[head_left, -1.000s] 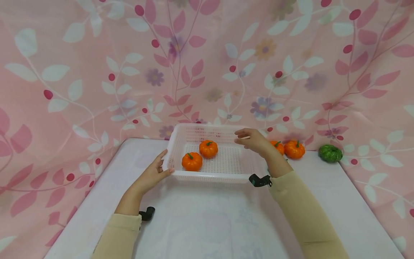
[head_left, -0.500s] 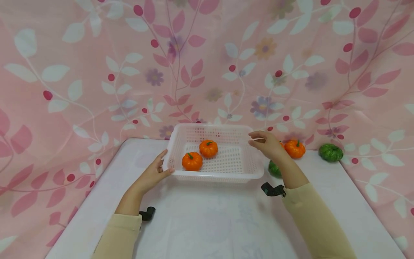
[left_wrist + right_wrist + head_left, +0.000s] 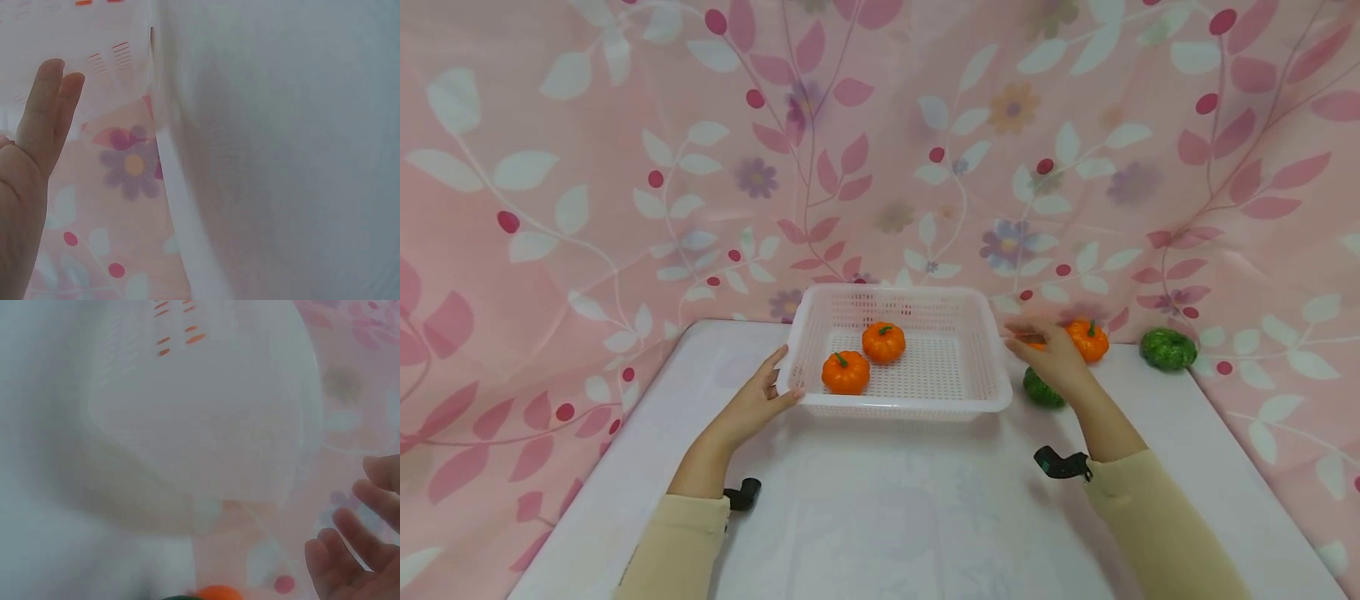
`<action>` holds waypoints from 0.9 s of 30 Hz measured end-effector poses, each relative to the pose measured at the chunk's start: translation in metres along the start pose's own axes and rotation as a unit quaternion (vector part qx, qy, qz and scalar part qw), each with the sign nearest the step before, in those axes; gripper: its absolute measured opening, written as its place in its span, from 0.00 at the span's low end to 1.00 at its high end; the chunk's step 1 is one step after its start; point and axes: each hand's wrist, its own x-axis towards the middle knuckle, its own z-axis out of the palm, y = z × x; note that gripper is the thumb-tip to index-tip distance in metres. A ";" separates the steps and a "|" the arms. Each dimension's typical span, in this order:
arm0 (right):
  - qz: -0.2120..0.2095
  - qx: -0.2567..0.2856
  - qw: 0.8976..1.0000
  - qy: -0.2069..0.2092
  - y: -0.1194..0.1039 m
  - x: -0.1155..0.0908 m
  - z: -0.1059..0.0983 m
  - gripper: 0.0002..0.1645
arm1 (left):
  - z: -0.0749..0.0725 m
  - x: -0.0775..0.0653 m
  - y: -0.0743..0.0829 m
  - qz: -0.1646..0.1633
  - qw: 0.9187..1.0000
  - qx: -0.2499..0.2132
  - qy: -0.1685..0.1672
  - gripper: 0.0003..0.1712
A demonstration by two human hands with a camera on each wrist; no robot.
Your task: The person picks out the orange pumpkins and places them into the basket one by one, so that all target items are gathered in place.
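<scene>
A white slotted plastic basket [image 3: 917, 404] holds two small orange pumpkins, one nearer the front [image 3: 846, 373] and one behind it [image 3: 883, 342]. At the basket's left end is my left hand [image 3: 751, 408], its thumb on the front corner of the rim and its fingers extended along the side. The left wrist view shows those fingers [image 3: 40, 119] straight. My right hand [image 3: 1054, 360] is just past the basket's right end, holding nothing, its fingers spread loosely in the right wrist view. Behind and below it sit a partly hidden orange pumpkin and a green pumpkin [image 3: 1042, 389].
Farther right on the white table [image 3: 880, 517], an orange pumpkin [image 3: 1088, 341] and a dark green pumpkin [image 3: 1168, 349] stand near the back edge. A pink floral cloth [image 3: 895, 167] hangs behind the table.
My right hand has moved from over the basket's right part to the right and slightly down, out beyond its rim. The green pumpkin below it has come into view. My left hand has stayed put.
</scene>
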 end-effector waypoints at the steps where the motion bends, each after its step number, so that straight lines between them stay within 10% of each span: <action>1: 0.000 0.001 1.000 0.001 0.003 -0.001 0.000 0.30 | 0.000 0.000 -0.001 0.000 1.000 -0.001 0.000 0.53; 27: 0.033 -0.022 0.994 0.101 0.064 -0.029 -0.023 0.31 | -0.001 -0.002 0.001 -0.006 1.000 -0.002 -0.003 0.54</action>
